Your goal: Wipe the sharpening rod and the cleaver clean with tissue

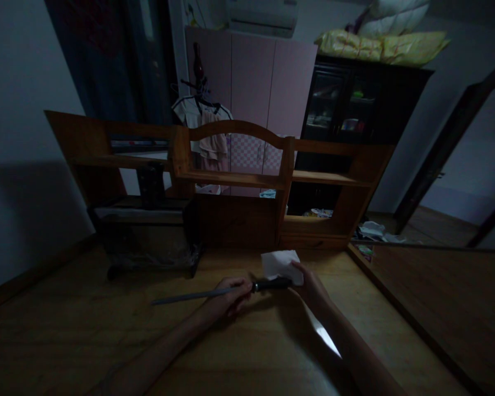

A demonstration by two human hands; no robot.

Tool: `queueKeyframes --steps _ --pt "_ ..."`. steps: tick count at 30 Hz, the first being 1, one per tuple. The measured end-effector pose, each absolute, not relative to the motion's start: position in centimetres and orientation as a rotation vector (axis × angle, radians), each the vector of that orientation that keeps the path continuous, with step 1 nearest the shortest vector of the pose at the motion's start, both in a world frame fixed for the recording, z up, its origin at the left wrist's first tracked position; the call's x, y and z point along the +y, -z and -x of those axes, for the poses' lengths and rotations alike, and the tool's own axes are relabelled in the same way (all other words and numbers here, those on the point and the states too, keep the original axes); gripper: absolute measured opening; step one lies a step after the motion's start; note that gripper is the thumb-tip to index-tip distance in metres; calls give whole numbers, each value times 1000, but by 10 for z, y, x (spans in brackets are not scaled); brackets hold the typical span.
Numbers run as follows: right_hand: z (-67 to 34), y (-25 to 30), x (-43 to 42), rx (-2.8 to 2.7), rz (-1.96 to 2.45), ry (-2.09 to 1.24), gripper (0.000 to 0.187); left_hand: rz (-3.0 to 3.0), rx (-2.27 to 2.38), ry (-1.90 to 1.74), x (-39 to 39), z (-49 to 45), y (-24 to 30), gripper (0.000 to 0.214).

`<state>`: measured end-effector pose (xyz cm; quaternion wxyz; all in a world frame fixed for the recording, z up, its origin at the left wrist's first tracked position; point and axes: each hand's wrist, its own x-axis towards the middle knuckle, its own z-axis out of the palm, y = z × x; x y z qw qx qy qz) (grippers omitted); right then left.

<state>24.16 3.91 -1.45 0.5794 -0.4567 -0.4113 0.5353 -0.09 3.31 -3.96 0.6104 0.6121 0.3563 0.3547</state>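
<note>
- My left hand (233, 293) grips the rod (190, 297); my right hand (309, 281) pinches paper (278, 264) at the handle (272, 284).
- I judge this wiping; next calls for steady rod.

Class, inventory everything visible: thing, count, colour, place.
Rod: one, grey, black-handled, foreground
Paper: one, white, by rod
Wooden surface: one, brown, foreground
Shelf unit: one, brown, middle
Boxy object: one, dark, left
Clothes: several, white, pink, behind shelf unit
Wardrobe: one, pink, back
Cabinet: one, black, back right
Bundles: several, yellow, white, atop cabinet
Air conditioner: one, white, top
Curtain: one, dark, left
Door frame: one, dark, right
Clutter: uncountable, mixed, right
Left hand: one, on rod
Right hand: one, on paper
</note>
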Motion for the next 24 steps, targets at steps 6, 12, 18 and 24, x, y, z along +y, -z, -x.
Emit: queueKeyframes --steps 6,12,18,24 --pt "-233 11 22 -1150 1149 -1507 33 -1412 812 -767 29 1 34 37" --pt "-229 7 11 -1448 1226 -1500 36 -1311 804 -712 35 2 34 37" --pt "-219 -5 5 -1453 1225 -1413 36 -1219 686 -706 33 1 36 40" --pt "-212 -4 -2 -1518 1133 -1204 40 -916 650 -703 28 3 26 38"
